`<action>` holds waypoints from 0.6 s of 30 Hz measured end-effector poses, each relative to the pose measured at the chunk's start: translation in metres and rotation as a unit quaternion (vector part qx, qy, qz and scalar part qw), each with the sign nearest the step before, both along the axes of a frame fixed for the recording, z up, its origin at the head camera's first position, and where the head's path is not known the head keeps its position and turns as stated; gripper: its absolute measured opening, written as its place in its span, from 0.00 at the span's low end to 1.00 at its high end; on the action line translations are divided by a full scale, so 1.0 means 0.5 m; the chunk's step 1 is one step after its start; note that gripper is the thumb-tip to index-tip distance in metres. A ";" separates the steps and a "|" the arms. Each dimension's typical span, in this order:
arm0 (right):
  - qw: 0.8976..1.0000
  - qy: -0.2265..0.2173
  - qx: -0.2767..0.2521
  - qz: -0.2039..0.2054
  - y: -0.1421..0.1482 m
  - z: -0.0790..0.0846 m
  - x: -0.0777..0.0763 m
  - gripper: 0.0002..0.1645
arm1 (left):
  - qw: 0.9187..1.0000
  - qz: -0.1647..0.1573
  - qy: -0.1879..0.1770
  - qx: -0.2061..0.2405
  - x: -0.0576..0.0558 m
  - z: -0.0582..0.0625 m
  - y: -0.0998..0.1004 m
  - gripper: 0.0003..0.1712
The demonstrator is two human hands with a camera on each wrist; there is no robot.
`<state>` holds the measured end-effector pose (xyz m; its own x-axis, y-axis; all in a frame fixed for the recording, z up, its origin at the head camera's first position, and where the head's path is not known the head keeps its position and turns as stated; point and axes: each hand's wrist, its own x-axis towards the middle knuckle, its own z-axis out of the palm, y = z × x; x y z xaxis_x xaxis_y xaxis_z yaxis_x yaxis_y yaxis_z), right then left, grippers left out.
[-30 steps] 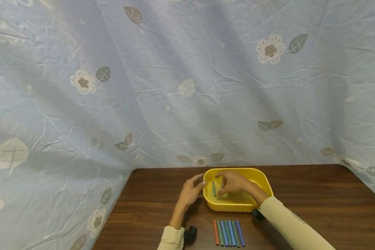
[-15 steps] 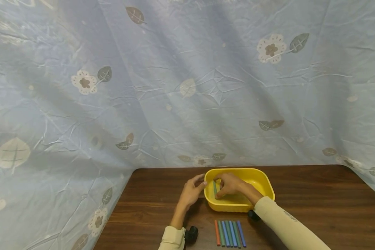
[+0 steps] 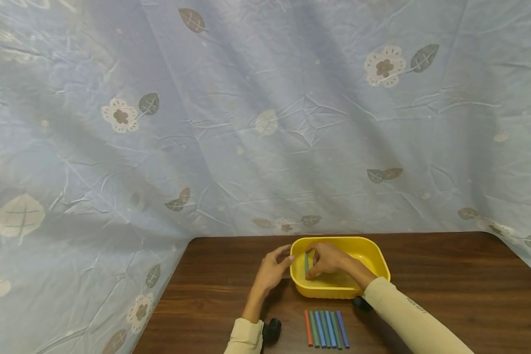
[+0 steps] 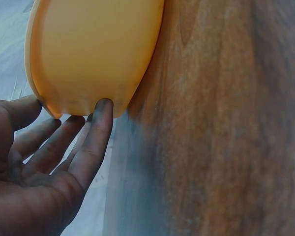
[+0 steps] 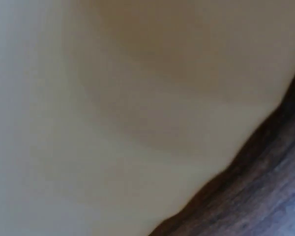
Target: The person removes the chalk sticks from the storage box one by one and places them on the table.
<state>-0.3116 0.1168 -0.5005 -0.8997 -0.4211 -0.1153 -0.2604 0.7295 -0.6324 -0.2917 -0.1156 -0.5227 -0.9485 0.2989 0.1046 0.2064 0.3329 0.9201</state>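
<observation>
My right hand [image 3: 329,259] reaches down into a yellow plastic basin [image 3: 373,255] and pinches a thin green stick [image 3: 307,263] near its left wall. Thumb and index finger are at opposite ends of the stick, which stays inside the basin. Against the basin's left outer side rests my left hand [image 3: 270,271]. In the left wrist view its fairly straight fingers [image 4: 99,132] touch the basin wall [image 4: 96,54], with the thumb near the rim. The right wrist view is blurred and filled by a pale surface, so the right fingers do not show there.
In front of the basin lies a row of several thin sticks [image 3: 327,329], red, green and blue, side by side on the dark wooden table [image 3: 447,280]. A blue-grey patterned cloth [image 3: 309,123] hangs behind the table.
My right hand's thumb and index finger have closed in on the green stick, which now stands slightly further right. The left hand keeps its place at the basin's side.
</observation>
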 end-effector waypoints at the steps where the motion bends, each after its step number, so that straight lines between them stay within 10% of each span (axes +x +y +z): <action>1: 1.000 0.004 0.000 0.000 0.002 0.004 0.003 0.47 | 1.000 0.000 0.002 0.000 0.000 0.001 0.001 0.27; 18: 0.995 0.086 -0.033 0.034 0.042 0.107 0.099 0.46 | 1.000 -0.010 -0.008 0.018 0.002 0.001 0.002 0.29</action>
<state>-0.2623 0.1377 -0.4469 -0.8732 -0.4828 0.0670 -0.4153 0.6650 -0.6207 -0.2909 -0.1147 -0.5220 -0.9442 0.3138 0.1006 0.1976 0.2948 0.9349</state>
